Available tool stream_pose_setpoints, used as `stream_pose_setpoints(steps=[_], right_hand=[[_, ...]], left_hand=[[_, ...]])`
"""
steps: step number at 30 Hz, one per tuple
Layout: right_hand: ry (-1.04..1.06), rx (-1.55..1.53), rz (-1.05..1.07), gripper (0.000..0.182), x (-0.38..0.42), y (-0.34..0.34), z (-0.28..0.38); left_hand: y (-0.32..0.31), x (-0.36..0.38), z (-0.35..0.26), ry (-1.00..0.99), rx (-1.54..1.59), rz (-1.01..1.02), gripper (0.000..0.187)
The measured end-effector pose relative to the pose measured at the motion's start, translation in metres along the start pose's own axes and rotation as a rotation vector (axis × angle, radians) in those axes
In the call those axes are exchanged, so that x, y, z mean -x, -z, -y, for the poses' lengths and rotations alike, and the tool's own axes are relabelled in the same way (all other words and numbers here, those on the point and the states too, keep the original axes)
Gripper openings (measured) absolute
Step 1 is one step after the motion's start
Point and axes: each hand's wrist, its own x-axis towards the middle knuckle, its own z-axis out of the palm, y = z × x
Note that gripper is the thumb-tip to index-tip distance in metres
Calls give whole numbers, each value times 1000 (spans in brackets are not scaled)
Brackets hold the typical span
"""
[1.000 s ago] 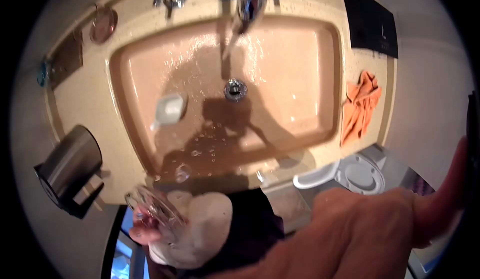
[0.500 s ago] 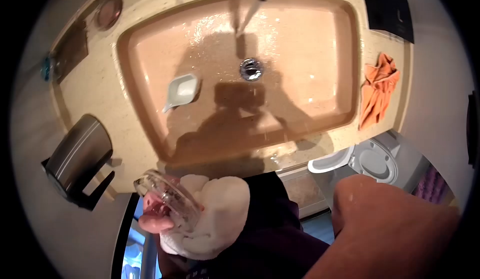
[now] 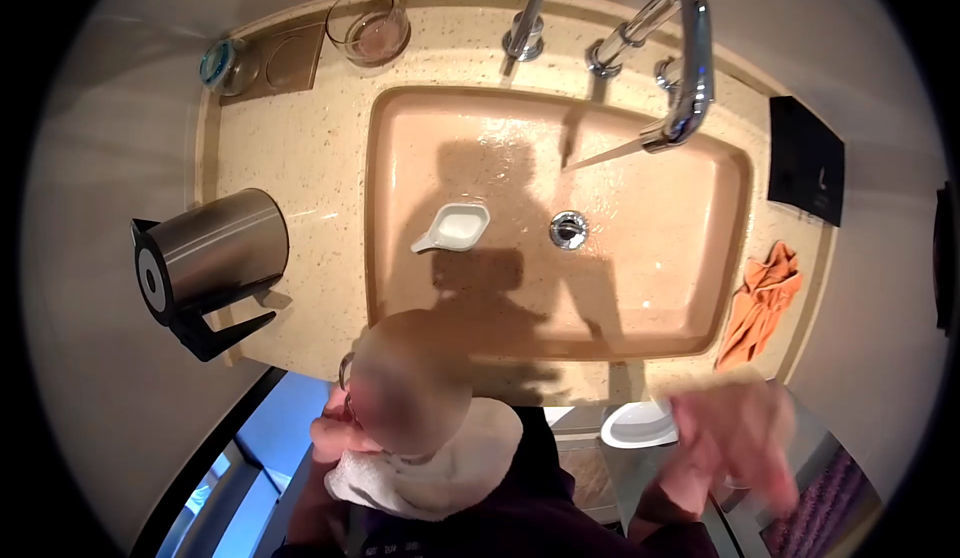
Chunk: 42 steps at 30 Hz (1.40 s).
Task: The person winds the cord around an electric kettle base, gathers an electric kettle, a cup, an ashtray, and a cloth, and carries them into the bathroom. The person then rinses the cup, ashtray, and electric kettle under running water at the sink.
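Note:
My left hand (image 3: 338, 430) is closed around a clear drinking glass (image 3: 412, 388) at the front edge of the counter. The glass is partly smeared, and its thin rim shows on the left side. A white towel (image 3: 465, 468) bunches below and against the glass, next to the same hand. My right hand (image 3: 735, 438) is apart from it, off the counter's front right edge and below the orange cloth (image 3: 765, 303). Motion blurs its fingers, and I cannot make out anything in it.
A small white dish with a pointed handle (image 3: 462, 226) lies in the pink sink (image 3: 680, 238), under a chrome faucet (image 3: 690, 68). Left stands a steel kettle (image 3: 215, 258); behind are a glass tumbler (image 3: 370, 36), a brown tray (image 3: 292, 66) and a jar (image 3: 228, 68). Right is a black folder (image 3: 805, 158).
The view has tilted up, showing more of the faucet and back counter. My right hand has come into view at the lower right. My left hand still holds the glass by the towel.

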Motion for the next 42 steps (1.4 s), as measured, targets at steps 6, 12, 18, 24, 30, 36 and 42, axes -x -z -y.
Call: stream_pose_setpoints(steps=[6, 12, 18, 24, 30, 36, 42], right_hand=[[-641, -269, 554, 34, 42, -141, 8], [-1162, -1178, 708, 47, 34, -135, 59], [-1359, -1326, 686, 50, 34, -114, 76], [-1411, -1342, 652, 33, 41, -107, 100], [-1589, -1336, 557, 27, 38, -105, 140], [-1563, -1309, 428, 26, 51, -121, 151], [-1557, -1299, 134, 31, 60, -130, 117]], left_hand=[[-19, -23, -7, 84, -285, -4, 66], [-23, -61, 17, -12, -409, 34, 50], [-25, -52, 23, 33, -476, 166, 42], [-12, -37, 20, -34, -863, 223, 39], [-10, 6, -2, 195, -482, 319, 41], [24, 69, -32, 74, -418, 373, 46], [68, 110, -93, -261, -552, -216, 30]])
